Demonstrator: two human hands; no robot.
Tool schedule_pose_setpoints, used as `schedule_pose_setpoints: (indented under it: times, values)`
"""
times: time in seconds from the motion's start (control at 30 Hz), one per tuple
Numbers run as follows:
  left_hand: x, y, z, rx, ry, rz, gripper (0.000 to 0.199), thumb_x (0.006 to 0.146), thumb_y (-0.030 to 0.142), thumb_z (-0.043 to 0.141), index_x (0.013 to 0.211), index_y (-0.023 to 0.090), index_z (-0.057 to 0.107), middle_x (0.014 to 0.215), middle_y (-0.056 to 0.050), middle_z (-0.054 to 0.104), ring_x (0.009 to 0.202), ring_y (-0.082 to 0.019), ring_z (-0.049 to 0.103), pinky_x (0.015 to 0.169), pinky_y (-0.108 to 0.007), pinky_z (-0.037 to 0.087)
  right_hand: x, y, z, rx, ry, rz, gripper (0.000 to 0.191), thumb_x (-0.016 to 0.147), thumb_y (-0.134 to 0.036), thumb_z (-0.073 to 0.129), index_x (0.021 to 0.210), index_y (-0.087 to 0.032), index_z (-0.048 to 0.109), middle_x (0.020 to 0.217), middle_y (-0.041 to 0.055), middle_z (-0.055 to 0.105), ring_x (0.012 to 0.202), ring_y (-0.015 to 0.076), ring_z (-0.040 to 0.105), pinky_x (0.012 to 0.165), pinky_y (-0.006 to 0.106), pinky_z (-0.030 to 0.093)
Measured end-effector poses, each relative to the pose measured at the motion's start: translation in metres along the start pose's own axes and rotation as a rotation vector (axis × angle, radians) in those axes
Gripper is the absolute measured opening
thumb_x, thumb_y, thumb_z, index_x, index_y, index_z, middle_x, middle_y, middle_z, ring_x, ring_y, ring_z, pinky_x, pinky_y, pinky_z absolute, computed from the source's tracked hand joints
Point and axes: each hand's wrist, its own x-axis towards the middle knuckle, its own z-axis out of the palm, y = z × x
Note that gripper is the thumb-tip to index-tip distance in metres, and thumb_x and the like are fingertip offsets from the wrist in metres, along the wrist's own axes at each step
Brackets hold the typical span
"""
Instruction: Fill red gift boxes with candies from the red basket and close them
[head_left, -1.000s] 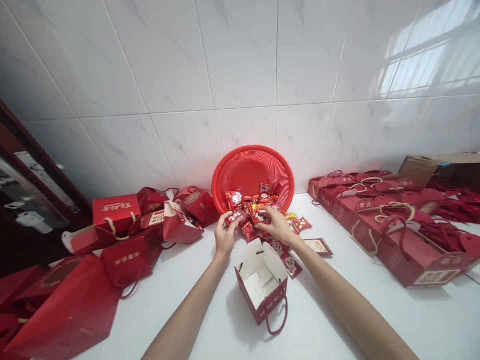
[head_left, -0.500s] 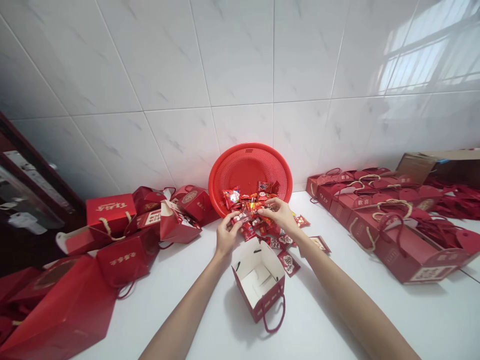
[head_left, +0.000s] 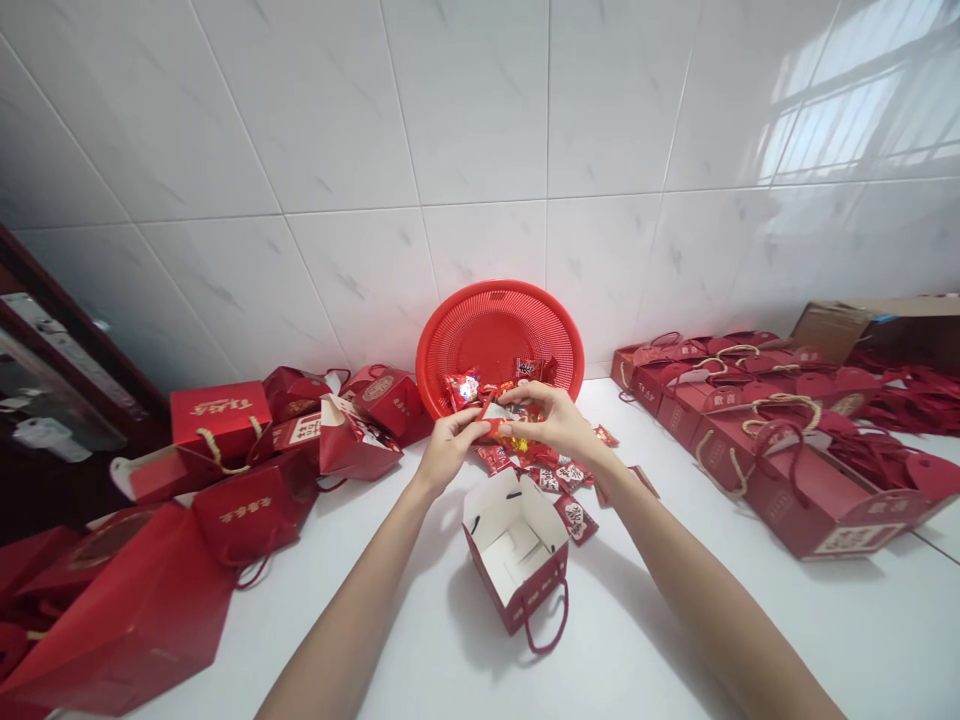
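Observation:
Both hands meet over a pile of red-wrapped candies [head_left: 550, 480] in front of the tilted red plastic basket [head_left: 491, 335]. My left hand [head_left: 446, 452] is closed, thumb and fingers pinching a red candy wrapper [head_left: 492, 428]. From the other side my right hand [head_left: 559, 424] reaches in with its fingers bent together at the same candies; what exactly lies between its fingertips is partly hidden. Between my forearms stands an open dark red gift box [head_left: 538, 597], its white inside showing no candy. A dark red cord handle [head_left: 559, 640] hangs off its front.
Several filled-looking red boxes [head_left: 251, 515] crowd the left side. On the right, rows of red boxes with rope handles [head_left: 780, 490] stand beside a cardboard carton [head_left: 840, 325]. A tiled wall [head_left: 487, 130] rises behind the white table [head_left: 420, 640].
My hands have come closer together over the candies, the left shifting slightly right and up. A red wrapper now shows raised between them. The gift box stays in place.

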Motion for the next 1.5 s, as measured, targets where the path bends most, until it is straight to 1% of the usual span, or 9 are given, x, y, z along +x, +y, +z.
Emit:
schedule_pose_setpoints:
  times: [0.17, 0.3, 0.37, 0.47, 0.53, 0.63, 0.73, 0.97, 1.5]
  values:
    - [-0.004, 0.019, -0.001, -0.052, 0.107, 0.043, 0.023, 0.065, 0.035, 0.074, 0.077, 0.015, 0.075, 0.069, 0.0, 0.069, 0.064, -0.015, 0.061, 0.064, -0.025, 0.051, 0.002, -0.009, -0.028, 0.16, -0.03, 0.139, 0.033, 0.078, -0.045, 0.076, 0.098, -0.019, 0.072, 0.097, 0.0056, 0.073, 0.086, 0.0164, 0.068, 0.08, 0.031, 0.054]
    - [-0.007, 0.034, -0.003, -0.075, 0.147, 0.085, 0.02, 0.063, 0.032, 0.073, 0.074, 0.016, 0.075, 0.067, 0.0, 0.069, 0.064, -0.015, 0.06, 0.062, -0.024, 0.05, 0.003, -0.003, -0.045, -0.028, -0.068, 0.191, 0.022, 0.083, -0.037, 0.069, 0.088, -0.015, 0.071, 0.086, 0.0048, 0.073, 0.079, 0.0159, 0.068, 0.073, 0.028, 0.053]
    - [-0.009, 0.039, -0.004, -0.093, 0.165, 0.108, 0.018, 0.063, 0.03, 0.071, 0.074, 0.017, 0.075, 0.067, 0.0, 0.07, 0.065, -0.015, 0.061, 0.062, -0.023, 0.049, 0.003, 0.004, -0.046, -0.237, -0.114, 0.213, 0.016, 0.086, -0.027, 0.062, 0.09, -0.014, 0.071, 0.088, 0.0055, 0.074, 0.08, 0.0164, 0.068, 0.073, 0.027, 0.053]
    - [-0.011, 0.044, -0.006, -0.095, 0.176, 0.124, 0.017, 0.063, 0.029, 0.071, 0.075, 0.017, 0.075, 0.069, 0.0, 0.071, 0.067, -0.015, 0.062, 0.063, -0.022, 0.049, 0.001, 0.016, -0.034, -0.662, -0.288, 0.226, 0.021, 0.087, -0.011, 0.053, 0.093, -0.015, 0.073, 0.097, 0.0049, 0.076, 0.086, 0.0152, 0.069, 0.075, 0.023, 0.049]
    - [-0.012, 0.047, -0.007, -0.089, 0.181, 0.131, 0.017, 0.063, 0.029, 0.072, 0.075, 0.017, 0.075, 0.071, 0.0, 0.071, 0.067, -0.015, 0.062, 0.063, -0.022, 0.048, -0.003, 0.024, -0.019, -0.827, -0.393, 0.236, 0.027, 0.083, -0.003, 0.052, 0.09, -0.017, 0.074, 0.096, 0.004, 0.077, 0.087, 0.0159, 0.07, 0.075, 0.023, 0.047]
    - [-0.014, 0.049, -0.008, -0.085, 0.191, 0.142, 0.017, 0.063, 0.029, 0.072, 0.074, 0.017, 0.074, 0.071, 0.0, 0.071, 0.067, -0.016, 0.062, 0.063, -0.022, 0.048, -0.009, 0.035, 0.006, -0.951, -0.431, 0.255, 0.025, 0.079, -0.002, 0.056, 0.086, -0.016, 0.075, 0.096, 0.0098, 0.077, 0.096, 0.0234, 0.069, 0.08, 0.029, 0.044]
    - [-0.014, 0.049, -0.009, -0.07, 0.186, 0.144, 0.017, 0.064, 0.03, 0.071, 0.074, 0.017, 0.074, 0.07, 0.0, 0.071, 0.066, -0.016, 0.061, 0.063, -0.023, 0.048, -0.014, 0.043, 0.023, -1.073, -0.409, 0.266, 0.022, 0.084, -0.008, 0.056, 0.095, -0.011, 0.075, 0.108, 0.0182, 0.074, 0.112, 0.0302, 0.063, 0.09, 0.036, 0.039]
    - [-0.015, 0.047, -0.009, -0.023, 0.132, 0.133, 0.024, 0.067, 0.033, 0.07, 0.085, 0.017, 0.076, 0.081, -0.003, 0.075, 0.08, -0.022, 0.068, 0.071, -0.027, 0.052, -0.014, 0.05, 0.032, -1.188, -0.373, 0.319, 0.025, 0.087, -0.015, 0.058, 0.107, -0.013, 0.073, 0.107, 0.0184, 0.074, 0.11, 0.0291, 0.063, 0.085, 0.036, 0.035]
    - [-0.023, 0.056, -0.008, 0.049, 0.106, 0.142, 0.031, 0.069, 0.036, 0.074, 0.094, 0.017, 0.078, 0.084, -0.005, 0.077, 0.086, -0.025, 0.069, 0.073, -0.029, 0.053, -0.017, 0.047, 0.036, -1.225, -0.344, 0.345, 0.029, 0.094, -0.009, 0.047, 0.1, -0.013, 0.075, 0.1, 0.0197, 0.075, 0.098, 0.027, 0.068, 0.083, 0.037, 0.031]
